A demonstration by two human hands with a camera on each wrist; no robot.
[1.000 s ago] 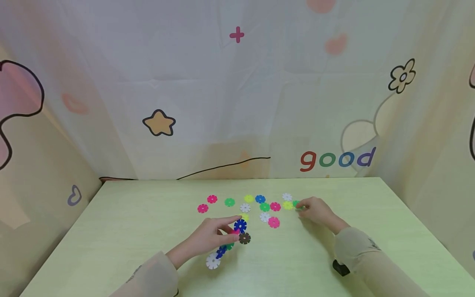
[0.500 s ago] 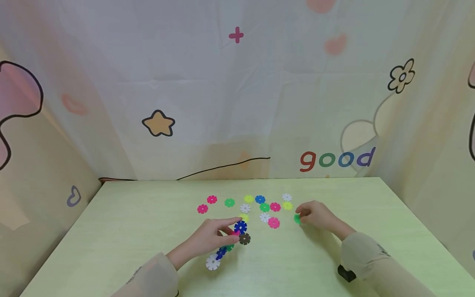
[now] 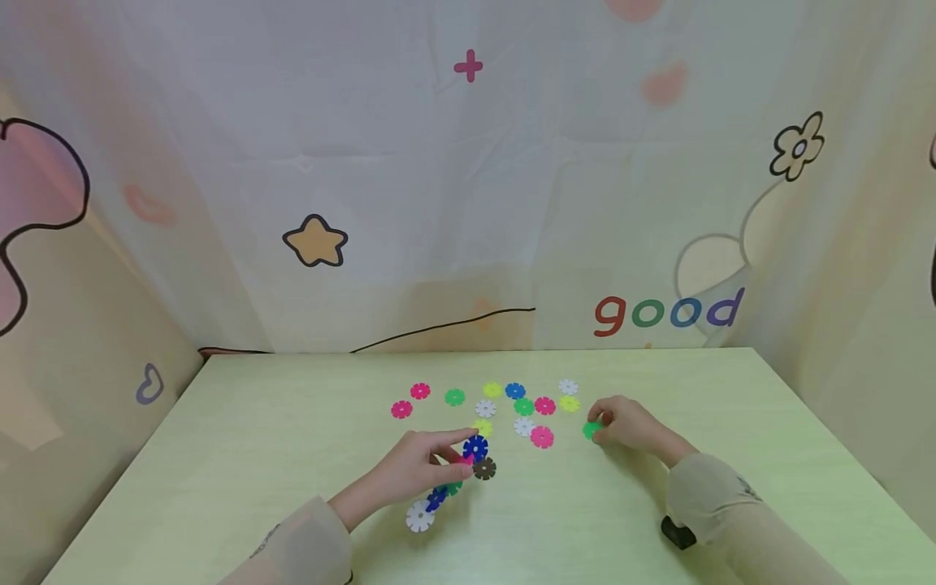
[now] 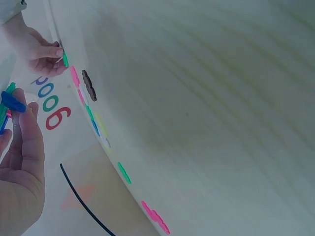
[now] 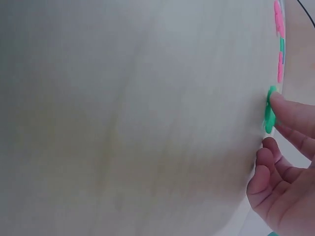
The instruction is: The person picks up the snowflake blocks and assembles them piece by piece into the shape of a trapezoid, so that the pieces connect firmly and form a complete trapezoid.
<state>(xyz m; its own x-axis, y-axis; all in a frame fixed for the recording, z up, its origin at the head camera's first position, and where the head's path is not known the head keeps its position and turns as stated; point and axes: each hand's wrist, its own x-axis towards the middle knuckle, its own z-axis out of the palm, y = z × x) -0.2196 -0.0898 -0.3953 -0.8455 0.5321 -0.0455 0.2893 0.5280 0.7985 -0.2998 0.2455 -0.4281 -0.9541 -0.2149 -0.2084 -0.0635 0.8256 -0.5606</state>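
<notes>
In the head view my left hand [image 3: 420,469] grips a joined chain of notched plastic discs between thumb and fingers. The chain includes a dark blue disc [image 3: 475,448] near the fingertips, a bit of pink, a green one and, at its lower end, a white disc [image 3: 420,516]. Part of it is hidden by the hand. Farther right, my right hand [image 3: 624,422] pinches a green notched disc [image 5: 270,109]; the right wrist view shows thumb and finger at its edge, close over the table, with the other fingers curled. A brown disc [image 4: 89,85] lies near the chain.
Several loose discs lie across the table's far middle, among them a pink disc [image 3: 542,437], a yellow disc [image 3: 569,404], a white disc [image 3: 486,409] and a green disc [image 3: 455,397]. A printed curtain [image 3: 409,203] rises behind the table [image 3: 278,455].
My right hand has drawn the green disc toward me, away from the yellow disc beside it. The left hand stays in place with the chain.
</notes>
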